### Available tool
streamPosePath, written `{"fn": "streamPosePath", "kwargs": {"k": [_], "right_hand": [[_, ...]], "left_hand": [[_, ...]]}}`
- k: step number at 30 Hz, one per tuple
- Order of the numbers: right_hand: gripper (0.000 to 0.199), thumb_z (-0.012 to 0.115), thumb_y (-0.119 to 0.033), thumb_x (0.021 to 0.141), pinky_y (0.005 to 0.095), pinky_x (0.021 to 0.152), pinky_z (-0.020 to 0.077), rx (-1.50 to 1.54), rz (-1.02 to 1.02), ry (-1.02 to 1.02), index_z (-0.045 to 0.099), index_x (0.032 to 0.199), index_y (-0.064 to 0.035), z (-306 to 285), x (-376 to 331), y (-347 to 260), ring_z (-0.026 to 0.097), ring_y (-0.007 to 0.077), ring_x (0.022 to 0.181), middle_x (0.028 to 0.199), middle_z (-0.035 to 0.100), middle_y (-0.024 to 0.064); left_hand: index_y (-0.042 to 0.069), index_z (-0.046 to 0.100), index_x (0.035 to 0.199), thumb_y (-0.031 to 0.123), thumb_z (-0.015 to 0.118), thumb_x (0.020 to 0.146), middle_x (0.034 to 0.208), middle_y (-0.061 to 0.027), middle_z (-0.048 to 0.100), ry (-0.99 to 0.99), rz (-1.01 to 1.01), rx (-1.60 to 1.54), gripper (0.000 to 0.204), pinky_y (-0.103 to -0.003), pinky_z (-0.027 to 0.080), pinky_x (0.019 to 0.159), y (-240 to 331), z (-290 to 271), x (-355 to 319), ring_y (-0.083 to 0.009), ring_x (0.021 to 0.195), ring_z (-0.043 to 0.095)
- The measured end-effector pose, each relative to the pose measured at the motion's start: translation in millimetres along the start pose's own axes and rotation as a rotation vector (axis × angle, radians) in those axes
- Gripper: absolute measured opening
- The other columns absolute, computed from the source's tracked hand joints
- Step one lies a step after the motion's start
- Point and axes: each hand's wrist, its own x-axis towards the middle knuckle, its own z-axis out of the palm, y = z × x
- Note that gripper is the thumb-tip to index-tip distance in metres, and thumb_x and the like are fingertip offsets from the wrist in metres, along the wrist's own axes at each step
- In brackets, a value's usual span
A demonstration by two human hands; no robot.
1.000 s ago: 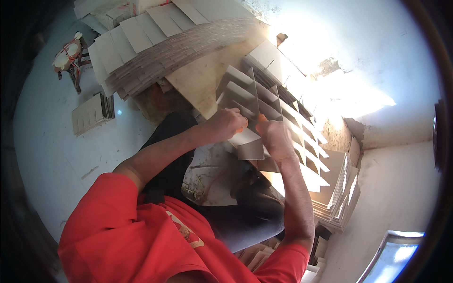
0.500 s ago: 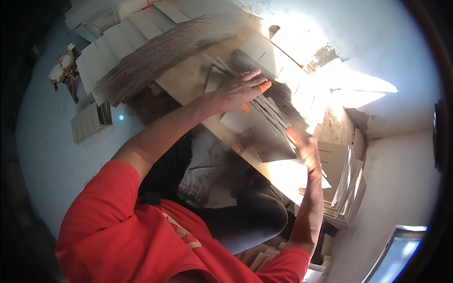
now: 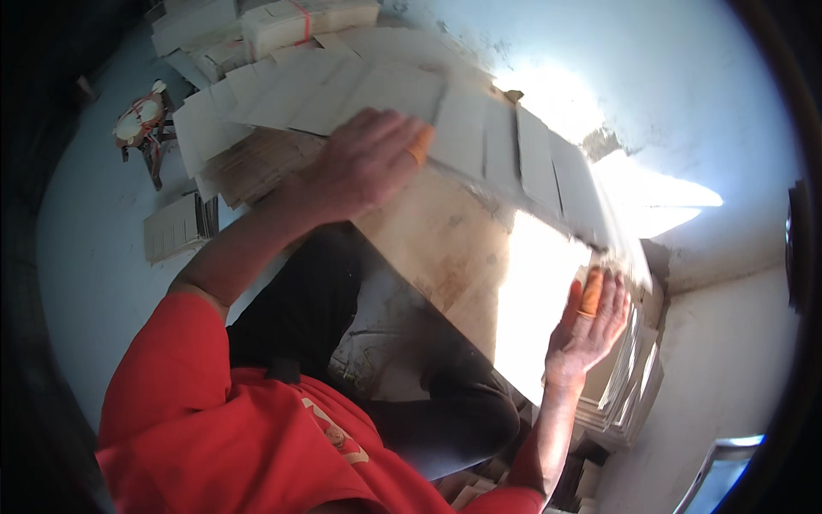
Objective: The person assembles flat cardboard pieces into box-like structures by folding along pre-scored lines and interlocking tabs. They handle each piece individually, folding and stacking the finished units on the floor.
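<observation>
A long curved row of overlapping grey cardboard sheets (image 3: 458, 128) runs along the far side of a wooden table (image 3: 449, 236). My left hand (image 3: 372, 163) is at the row's near edge, fingers stretched out, somewhat blurred; an orange finger sleeve (image 3: 419, 145) covers one fingertip. My right hand (image 3: 591, 325) reaches up to the row's right end, its fingers extended and a little apart. On it another orange finger sleeve (image 3: 591, 293) shows. Neither hand has its fingers wrapped round a sheet. Whether the right fingertips touch the sheets I cannot tell.
Right of the table stands a stack of cardboard sheets (image 3: 618, 390) by the wall. Bundled cardboard (image 3: 308, 21) with a red strap lies at the back left. A small stool (image 3: 144, 124) and a cardboard pile (image 3: 175, 227) stand on the floor at left. Strong sunlight glares on the table.
My hands have moved apart, the right one rightward and nearer, the left one leftward. Sheets that lay jumbled between them now form part of the fanned row, which reaches farther right.
</observation>
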Motion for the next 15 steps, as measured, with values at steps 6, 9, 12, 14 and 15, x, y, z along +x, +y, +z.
{"fn": "streamPosePath", "kwargs": {"k": [6, 9, 12, 14, 15], "right_hand": [[0.036, 0.055, -0.018, 0.094, 0.0493, 0.109, 0.0289, -0.270, 0.110, -0.215, 0.052, 0.130, -0.0127, 22, -61, 73, 0.044, 0.0262, 0.129, 0.136, 0.049, 0.0100], [0.040, 0.054, -0.023, 0.094, 0.0500, 0.104, 0.0310, -0.445, 0.279, -0.358, 0.049, 0.132, -0.0108, 23, -110, 119, 0.042, 0.0271, 0.128, 0.132, 0.051, 0.0113], [0.049, 0.061, -0.036, 0.087, 0.0468, 0.098, 0.0354, -0.567, 0.518, -0.491, 0.052, 0.125, -0.0057, 9, -160, 165, 0.047, 0.0304, 0.119, 0.126, 0.052, 0.0105], [0.057, 0.066, -0.042, 0.081, 0.0474, 0.096, 0.0380, -0.490, 0.730, -0.625, 0.053, 0.121, -0.0044, 4, -168, 164, 0.047, 0.0329, 0.117, 0.124, 0.052, 0.0124], [0.061, 0.069, -0.045, 0.078, 0.0476, 0.095, 0.0393, -0.451, 0.838, -0.691, 0.054, 0.120, -0.0038, 1, -171, 164, 0.047, 0.0341, 0.116, 0.124, 0.052, 0.0134]], "left_hand": [[0.002, 0.062, 0.092, 0.008, 0.061, 0.080, 0.090, -0.0069, 0.061, -0.227, -0.221, 0.598, 0.014, -0.036, 0.045, 0.075, -130, 24, -76, -0.0201, 0.090, 0.055], [0.002, 0.062, 0.097, 0.017, 0.061, 0.085, 0.092, -0.0065, 0.062, -0.653, -0.331, 0.708, 0.019, -0.037, 0.044, 0.077, -157, 43, -118, -0.0200, 0.092, 0.056], [0.004, 0.060, 0.101, 0.024, 0.066, 0.081, 0.102, -0.0072, 0.063, -0.629, -0.465, 0.523, 0.029, -0.036, 0.043, 0.083, -148, 56, -122, -0.0203, 0.102, 0.055], [0.003, 0.061, 0.100, 0.030, 0.066, 0.082, 0.098, -0.0080, 0.064, -0.732, -0.505, 0.522, 0.032, -0.037, 0.044, 0.082, -144, 53, -122, -0.0211, 0.100, 0.057], [0.003, 0.061, 0.099, 0.033, 0.066, 0.083, 0.095, -0.0084, 0.065, -0.783, -0.523, 0.520, 0.034, -0.038, 0.045, 0.082, -142, 53, -121, -0.0215, 0.098, 0.058]]}}
